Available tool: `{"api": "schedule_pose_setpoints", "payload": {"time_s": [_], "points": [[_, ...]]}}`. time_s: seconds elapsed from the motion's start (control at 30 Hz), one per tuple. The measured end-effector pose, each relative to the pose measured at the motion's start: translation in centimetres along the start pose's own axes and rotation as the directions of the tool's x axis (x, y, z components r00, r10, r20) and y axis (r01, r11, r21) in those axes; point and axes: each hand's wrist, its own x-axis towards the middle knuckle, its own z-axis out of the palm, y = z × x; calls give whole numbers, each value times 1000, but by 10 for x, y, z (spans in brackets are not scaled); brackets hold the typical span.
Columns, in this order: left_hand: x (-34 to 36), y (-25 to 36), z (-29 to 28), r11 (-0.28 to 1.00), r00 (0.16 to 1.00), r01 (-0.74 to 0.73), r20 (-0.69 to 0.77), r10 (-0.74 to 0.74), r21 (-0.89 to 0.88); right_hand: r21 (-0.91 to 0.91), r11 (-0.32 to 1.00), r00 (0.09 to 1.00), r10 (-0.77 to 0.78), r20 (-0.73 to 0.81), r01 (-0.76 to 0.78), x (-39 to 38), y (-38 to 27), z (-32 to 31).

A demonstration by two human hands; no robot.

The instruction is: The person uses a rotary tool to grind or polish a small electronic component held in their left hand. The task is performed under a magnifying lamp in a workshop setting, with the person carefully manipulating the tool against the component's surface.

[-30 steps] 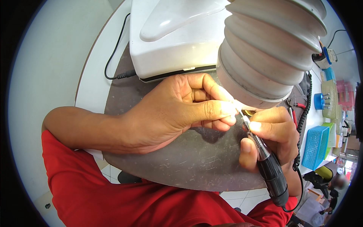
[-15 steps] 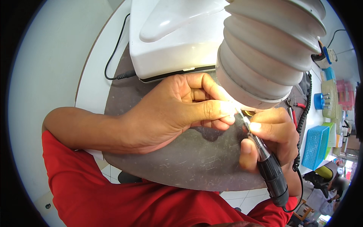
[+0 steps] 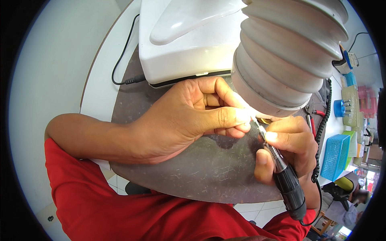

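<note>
My left hand [image 3: 193, 112] pinches with thumb and forefinger; whatever lies between the fingertips is too small and brightly lit to make out. My right hand [image 3: 293, 144] grips a black and silver rotary handpiece [image 3: 288, 188], tilted with its thin tip reaching up to my left fingertips. Both hands are just under the rim of a white ribbed hose nozzle [image 3: 281, 60], above the scratched grey work mat [image 3: 185, 176]. A small yellow object [image 3: 264, 120], partly hidden, shows behind the tip. A coiled black cord [image 3: 321, 136] runs beside my right hand.
A white machine [image 3: 185, 56] with a black cable stands at the back. Red-handled pliers [image 3: 317, 113] lie at right. Beyond are a blue basket [image 3: 335, 156], a blue holder [image 3: 339, 108] and other containers. Another person [image 3: 358, 205] is at the far right edge. A wall is at left.
My hands and the handpiece keep nearly the same positions, with only very slight movement at the fingertips. The person at the far right has shifted a little.
</note>
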Motion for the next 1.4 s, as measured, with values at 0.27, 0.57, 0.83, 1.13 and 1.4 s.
{"api": "schedule_pose_setpoints", "payload": {"time_s": [0.27, 0.57, 0.83, 1.13, 1.4], "points": [[3, 1, 0, 1000, 1000, 9, 12, -9, 9, -19, 1000, 999, -4, -42, 4, -1, 0, 0], [2, 11, 6, 994, 995, 82, -71, -77, 70, -12, 993, 993, -114, 38, 115, 1, -1, -1], [1, 6, 3, 997, 999, 11, -39, -8, 82, -30, 996, 994, -87, 61, 89, 0, -2, 1], [3, 3, 1, 998, 1000, 4, 30, -6, 56, 38, 989, 989, -145, 35, 144, -2, 4, 0], [1, 10, 4, 998, 999, 47, -13, -47, 30, -31, 999, 999, -17, -45, 15, -2, -2, 1]]}}
